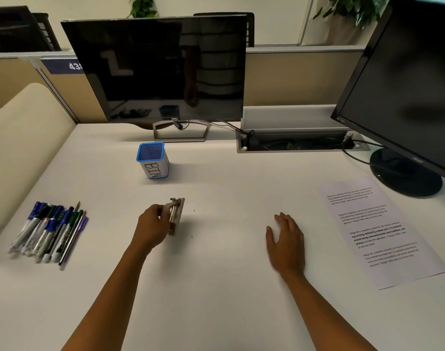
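Just left hand around metal tool

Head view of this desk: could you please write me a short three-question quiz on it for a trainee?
1. True or false: the right hand lies flat on the desk and holds nothing.
2. Which word is written on the blue cup? A) PENS B) BIN C) CLIPS
3. Fill in: the left hand grips a small metal object; the pens and markers lie on the desk to its ____ side.
Key: 1 true; 2 B; 3 left.
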`<state>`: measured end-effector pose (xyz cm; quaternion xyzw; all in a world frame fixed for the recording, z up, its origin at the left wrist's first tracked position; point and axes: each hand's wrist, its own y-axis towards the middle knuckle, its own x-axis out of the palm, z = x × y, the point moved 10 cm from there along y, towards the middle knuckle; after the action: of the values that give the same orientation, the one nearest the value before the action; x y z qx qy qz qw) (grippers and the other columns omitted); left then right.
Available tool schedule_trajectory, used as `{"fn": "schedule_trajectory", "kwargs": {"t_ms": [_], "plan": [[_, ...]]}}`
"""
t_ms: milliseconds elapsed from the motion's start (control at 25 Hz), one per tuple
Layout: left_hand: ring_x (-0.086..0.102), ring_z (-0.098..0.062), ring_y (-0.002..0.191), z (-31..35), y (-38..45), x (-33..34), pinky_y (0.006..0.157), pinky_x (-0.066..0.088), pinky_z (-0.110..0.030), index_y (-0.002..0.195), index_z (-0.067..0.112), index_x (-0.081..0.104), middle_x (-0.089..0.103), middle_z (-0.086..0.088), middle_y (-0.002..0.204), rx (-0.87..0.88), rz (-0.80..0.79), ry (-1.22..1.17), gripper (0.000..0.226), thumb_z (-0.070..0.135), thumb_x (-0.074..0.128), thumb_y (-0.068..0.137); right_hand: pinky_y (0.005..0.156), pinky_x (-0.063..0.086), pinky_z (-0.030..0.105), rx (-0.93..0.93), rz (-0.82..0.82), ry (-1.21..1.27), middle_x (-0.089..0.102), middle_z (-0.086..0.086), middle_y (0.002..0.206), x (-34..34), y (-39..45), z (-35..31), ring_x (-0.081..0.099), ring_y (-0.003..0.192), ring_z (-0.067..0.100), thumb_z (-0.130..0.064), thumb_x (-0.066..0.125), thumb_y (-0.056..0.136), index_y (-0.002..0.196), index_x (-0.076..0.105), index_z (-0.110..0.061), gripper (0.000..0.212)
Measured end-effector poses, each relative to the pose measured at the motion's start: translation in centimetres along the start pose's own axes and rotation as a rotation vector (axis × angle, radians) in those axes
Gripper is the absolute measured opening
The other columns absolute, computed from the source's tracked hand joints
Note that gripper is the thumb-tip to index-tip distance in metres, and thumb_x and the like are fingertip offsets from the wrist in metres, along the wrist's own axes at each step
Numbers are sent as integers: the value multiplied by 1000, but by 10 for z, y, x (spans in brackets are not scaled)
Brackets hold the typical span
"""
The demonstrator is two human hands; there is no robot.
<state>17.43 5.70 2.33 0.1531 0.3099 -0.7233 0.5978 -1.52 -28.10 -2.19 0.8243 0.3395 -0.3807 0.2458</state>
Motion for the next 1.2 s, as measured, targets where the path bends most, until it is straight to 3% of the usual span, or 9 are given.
{"fn": "schedule_trajectory", "kwargs": {"t_ms": [80, 320, 520, 640, 760, 840, 880, 960, 1200], "plan": [[63, -38, 90, 4, 3, -11, 70, 40, -34, 104, -1, 60, 68, -20, 101, 33, 142, 313, 28, 25, 49, 100, 113, 33, 36, 4, -6, 2, 49, 2, 147, 1, 0, 1, 41, 138, 20, -33, 57, 95, 138, 53, -16, 46], [60, -46, 96, 3, 6, 2, 70, 36, -37, 105, -8, 55, 63, -27, 107, 18, 217, 478, 23, 13, 50, 97, 113, 36, 38, -3, 0, 5, 50, 2, 146, 0, 0, 0, 42, 138, 20, -33, 58, 95, 137, 53, -16, 45], [62, -42, 87, -3, 5, 2, 65, 39, -35, 96, -5, 59, 66, -25, 99, -27, 248, 433, 20, 12, 51, 95, 112, 37, 38, -7, 7, 2, 50, 2, 146, 0, 0, 0, 43, 137, 21, -32, 58, 95, 137, 54, -16, 45], [60, -43, 94, -1, 1, 0, 70, 43, -39, 109, -4, 58, 62, -24, 113, 5, 240, 434, 32, 25, 56, 95, 112, 38, 38, -1, 11, 7, 51, 2, 145, 0, 1, 1, 44, 136, 21, -32, 59, 94, 137, 54, -17, 45], [57, -37, 110, 21, -16, 1, 87, 50, -44, 131, 0, 52, 53, -17, 130, 271, 284, 409, 50, 25, 66, 90, 112, 38, 38, -7, 13, 6, 51, 2, 145, 1, 0, 0, 44, 136, 21, -32, 59, 94, 136, 54, -17, 45], [61, -30, 102, 27, -37, 26, 84, 53, -37, 125, 5, 59, 57, -11, 123, 481, 184, 367, 42, 21, 70, 87, 112, 37, 39, -10, 8, -3, 51, 2, 145, 1, 1, 1, 44, 136, 21, -32, 58, 94, 136, 54, -16, 45], [64, -26, 95, 20, -45, 40, 78, 51, -32, 120, 8, 62, 59, -7, 120, 496, 104, 347, 37, 22, 72, 87, 113, 37, 40, -10, 5, -7, 50, 2, 145, 2, 1, 1, 43, 137, 21, -32, 58, 95, 136, 54, -16, 45], [61, -17, 82, 0, -53, 59, 72, 46, -25, 114, 12, 66, 61, 1, 114, 424, 6, 288, 32, 26, 74, 86, 112, 37, 40, -9, 4, -8, 50, 2, 145, 3, 1, 1, 44, 136, 21, -32, 58, 94, 136, 53, -16, 45], [56, -14, 76, -18, -48, 59, 73, 42, -23, 101, 7, 69, 61, 2, 101, 291, 89, 172, 22, 23, 74, 87, 112, 34, 36, -5, 0, -14, 50, 2, 146, 3, 1, 1, 43, 137, 21, -32, 58, 95, 137, 53, -17, 45]]}}
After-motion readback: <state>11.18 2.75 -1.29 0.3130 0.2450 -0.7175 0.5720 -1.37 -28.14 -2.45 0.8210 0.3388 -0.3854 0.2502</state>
